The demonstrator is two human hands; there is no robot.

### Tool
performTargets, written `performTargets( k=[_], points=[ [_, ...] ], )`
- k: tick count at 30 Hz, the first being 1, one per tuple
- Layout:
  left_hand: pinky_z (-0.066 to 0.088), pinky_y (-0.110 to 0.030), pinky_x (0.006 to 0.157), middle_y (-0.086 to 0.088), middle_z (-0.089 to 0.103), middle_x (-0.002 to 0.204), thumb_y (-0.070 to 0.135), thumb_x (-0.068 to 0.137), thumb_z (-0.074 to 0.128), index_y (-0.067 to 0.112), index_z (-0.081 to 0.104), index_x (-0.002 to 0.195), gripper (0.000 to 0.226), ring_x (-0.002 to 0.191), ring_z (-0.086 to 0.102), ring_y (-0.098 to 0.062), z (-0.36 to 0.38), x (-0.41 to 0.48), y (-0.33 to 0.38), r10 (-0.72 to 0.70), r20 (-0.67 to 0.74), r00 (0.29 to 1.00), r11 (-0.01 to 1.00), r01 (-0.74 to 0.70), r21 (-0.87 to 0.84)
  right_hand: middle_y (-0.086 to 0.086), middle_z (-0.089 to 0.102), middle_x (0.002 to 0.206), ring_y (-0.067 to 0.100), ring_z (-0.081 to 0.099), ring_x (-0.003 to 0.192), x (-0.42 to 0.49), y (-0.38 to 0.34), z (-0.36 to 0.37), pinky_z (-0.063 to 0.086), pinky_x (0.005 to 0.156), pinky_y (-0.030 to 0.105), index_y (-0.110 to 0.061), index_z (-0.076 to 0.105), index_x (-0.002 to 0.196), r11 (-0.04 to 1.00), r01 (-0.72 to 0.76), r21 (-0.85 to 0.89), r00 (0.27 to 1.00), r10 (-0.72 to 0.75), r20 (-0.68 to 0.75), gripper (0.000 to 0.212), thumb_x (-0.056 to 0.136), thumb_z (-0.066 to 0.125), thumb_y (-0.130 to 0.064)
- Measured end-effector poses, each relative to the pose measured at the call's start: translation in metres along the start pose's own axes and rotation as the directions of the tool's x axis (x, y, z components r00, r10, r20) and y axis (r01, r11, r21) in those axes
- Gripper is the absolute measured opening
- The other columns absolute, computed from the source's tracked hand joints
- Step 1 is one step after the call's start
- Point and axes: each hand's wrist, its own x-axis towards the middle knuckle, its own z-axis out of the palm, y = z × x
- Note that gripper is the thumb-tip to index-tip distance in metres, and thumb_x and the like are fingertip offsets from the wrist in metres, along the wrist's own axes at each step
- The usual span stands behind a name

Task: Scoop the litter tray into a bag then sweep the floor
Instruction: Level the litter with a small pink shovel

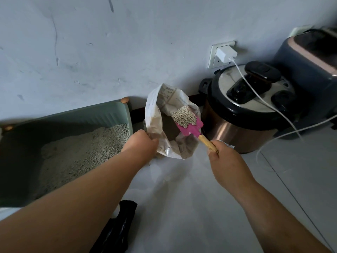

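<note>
Grey floor [182, 198] against wall: loaded scoop [190, 127] at bag [155, 114] mouth, 2 hands busy.
Left hand [141, 143] grips the limp bag rim beside the litter tray [109, 109] corner; right hand [223, 157] is wrapped round the scoop's wooden handle. Loose litter [184, 116] likely spills easily. Cooker [237, 128] and cable [269, 104] crowd the bag's right.

Dim, soft light; wide-angle edge distortion.

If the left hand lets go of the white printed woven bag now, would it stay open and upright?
Probably not. The white printed woven bag looks floppy: its rim is creased and folded where the left hand holds it open. Its inside looks mostly empty, so it is likely light and may tip when litter slides off the pink scoop.
</note>
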Motion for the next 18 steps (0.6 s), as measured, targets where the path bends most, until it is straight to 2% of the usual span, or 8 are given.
performTargets(
  k=[4, 8, 11, 13, 15, 18],
  points=[
    [0.059, -0.034, 0.064, -0.009, 0.071, 0.084, 0.035, 0.094, 0.047, 0.011, 0.065, 0.098, 0.029, 0.074, 0.07, -0.025, -0.005, 0.0, 0.0, -0.009, -0.014, 1.0, 0.999, 0.01, 0.034, -0.005, 0.051, 0.072, 0.009, 0.046, 0.061, -0.004, -0.011, -0.016, 0.028, 0.048, 0.025, -0.021, 0.054, 0.103, 0.999, 0.015, -0.03, 1.0, -0.015, -0.006, 0.012, 0.099, 0.042, -0.022],
    [0.061, -0.042, 0.073, -0.009, 0.071, 0.086, 0.03, 0.094, 0.047, 0.012, 0.066, 0.099, 0.027, 0.077, 0.07, -0.027, -0.01, -0.002, 0.001, 0.001, -0.021, 1.0, 1.0, 0.0, 0.02, -0.002, 0.054, 0.071, 0.017, 0.05, 0.065, -0.006, -0.027, -0.029, 0.032, 0.052, 0.029, -0.02, 0.058, 0.098, 0.998, 0.035, -0.056, 0.999, -0.037, -0.022, 0.014, 0.097, 0.044, -0.023],
    [0.061, -0.045, 0.072, -0.011, 0.071, 0.082, 0.024, 0.093, 0.049, 0.012, 0.068, 0.093, 0.023, 0.069, 0.066, -0.031, -0.014, -0.005, 0.001, 0.001, -0.019, 1.0, 1.0, -0.001, -0.021, 0.0, 0.053, 0.068, 0.017, 0.049, 0.061, -0.007, -0.037, -0.039, 0.031, 0.05, 0.029, -0.019, 0.059, 0.091, 0.997, 0.06, -0.045, 0.998, -0.061, -0.013, 0.015, 0.096, 0.044, -0.021],
    [0.061, -0.048, 0.073, -0.012, 0.071, 0.081, 0.023, 0.093, 0.051, 0.011, 0.069, 0.09, 0.022, 0.073, 0.069, -0.032, -0.017, -0.006, -0.001, 0.001, -0.017, 1.0, 0.999, -0.001, -0.041, 0.002, 0.052, 0.066, 0.018, 0.048, 0.058, -0.008, -0.044, -0.044, 0.031, 0.049, 0.029, -0.019, 0.059, 0.088, 0.996, 0.089, -0.028, 0.996, -0.09, -0.014, 0.016, 0.095, 0.045, -0.02],
    [0.061, -0.048, 0.074, -0.014, 0.071, 0.081, 0.016, 0.09, 0.052, 0.012, 0.066, 0.079, 0.018, 0.078, 0.071, -0.033, -0.021, -0.009, -0.005, 0.003, -0.023, 1.0, 0.999, -0.004, -0.044, 0.001, 0.052, 0.066, 0.016, 0.047, 0.057, -0.009, -0.051, -0.048, 0.031, 0.049, 0.028, -0.02, 0.059, 0.087, 0.993, 0.114, -0.015, 0.993, -0.114, -0.012, 0.015, 0.095, 0.046, -0.021],
    [0.061, -0.048, 0.075, -0.017, 0.071, 0.085, 0.007, 0.087, 0.051, 0.02, 0.053, 0.065, 0.027, 0.081, 0.071, -0.032, -0.026, -0.012, -0.011, -0.018, -0.048, 0.999, 0.997, 0.014, -0.069, -0.003, 0.051, 0.066, 0.012, 0.044, 0.057, -0.008, -0.062, -0.049, 0.029, 0.05, 0.027, -0.021, 0.057, 0.085, 0.987, 0.156, -0.027, 0.988, -0.156, 0.0, 0.014, 0.095, 0.047, -0.021]
  ],
)
